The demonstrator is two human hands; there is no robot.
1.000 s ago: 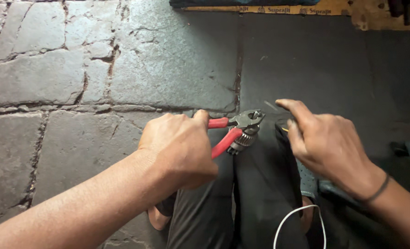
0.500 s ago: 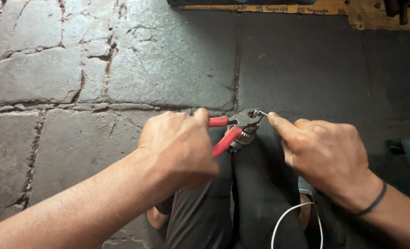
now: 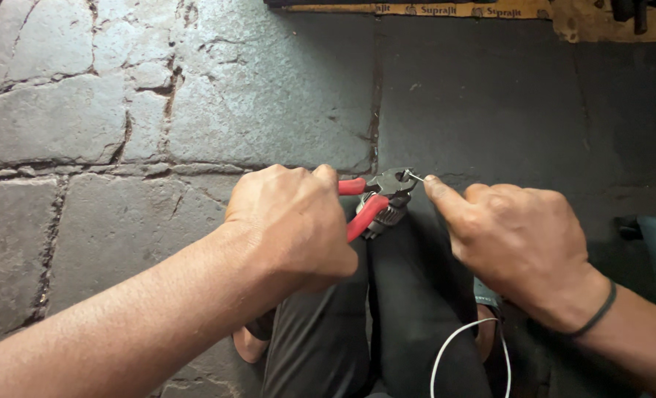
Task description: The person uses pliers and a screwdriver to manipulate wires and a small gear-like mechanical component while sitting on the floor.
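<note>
- Red-handled pliers [image 3: 376, 203] lie across the dark trouser knee [image 3: 416, 295], long axis running nine to three, head toward three o'clock.
- Left hand [image 3: 291, 221]: fingers wrapped tight round the handles.
- Right hand [image 3: 520, 243], at three o'clock of the head: fingertips pinched on a thin wire [image 3: 414, 175] at the pliers' nose.
- Grey stone floor [image 3: 121, 110] lies beyond.
</note>
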